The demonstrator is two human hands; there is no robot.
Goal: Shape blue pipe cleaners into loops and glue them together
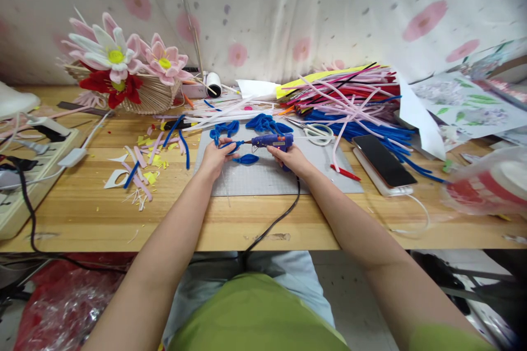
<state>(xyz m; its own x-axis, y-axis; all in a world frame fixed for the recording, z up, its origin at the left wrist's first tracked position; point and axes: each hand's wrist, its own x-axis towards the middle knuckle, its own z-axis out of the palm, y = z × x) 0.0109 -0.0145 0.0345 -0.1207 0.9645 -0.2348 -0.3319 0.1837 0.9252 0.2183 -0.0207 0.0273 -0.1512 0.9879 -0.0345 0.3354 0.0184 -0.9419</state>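
My right hand (288,156) is wrapped round the handle of a blue hot glue gun (269,140), its nozzle pointing left. Close to the nozzle tip, my left hand (216,159) pinches a blue fuzzy petal (233,147) made of pipe cleaner; a thin wire hangs below these fingers. Whether nozzle and petal touch, I cannot tell. Another blue petal (248,159) lies on the grey cutting mat (263,184) under the gun. Behind it sit more blue looped pieces (263,122). From the gun's handle a black cord (284,216) runs down over the table edge.
White-handled scissors (319,132) and a red pen-like tool (345,172) lie right of the gun. Pipe cleaners (354,101) are heaped behind. A phone (385,160) rests at right, a power strip (39,181) at left. Scraps (142,173) and a flower basket (152,93) occupy the left side.
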